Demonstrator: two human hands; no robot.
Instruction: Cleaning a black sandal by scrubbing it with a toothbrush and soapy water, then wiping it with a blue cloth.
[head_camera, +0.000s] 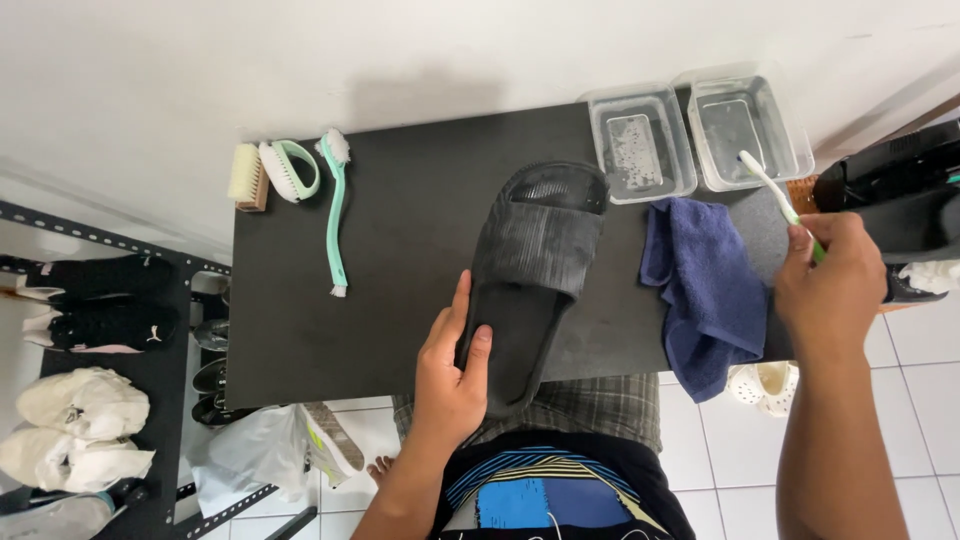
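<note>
The left hand (452, 372) grips the heel end of a black ribbed slide sandal (530, 275), thumb laid along the footbed and fingers wrapped under its outer edge, holding it flat on a black tabletop (400, 250). The sandal runs away from that grip toward the wall, its broad strap and open toe at the far end. Across the sandal from the left hand, the right hand (830, 290) is closed around the handle of a toothbrush (775, 195) with a white and green handle, its head pointing up and away from the fist into a clear plastic tub (750, 130) that holds water. Just beside that tub, toward the sandal, sits a second clear tub (640, 140) (its water looks foamy). Between the two hands, touching the table edge and hanging partly over it, lies a crumpled dark blue cloth (705, 290). On the far side of the left hand from the sandal, near the table's back corner, three brushes lie together: a mint long-handled brush (335, 215), a round mint-handled scrub brush (288, 170) and a small wooden-backed brush (247, 177). Further out, beyond the table's end, a dark rack (150, 380) holds black and white shoes (85, 400). Below the table edge, plaid shorts (580, 410) and white floor tiles (920, 420) show.
</note>
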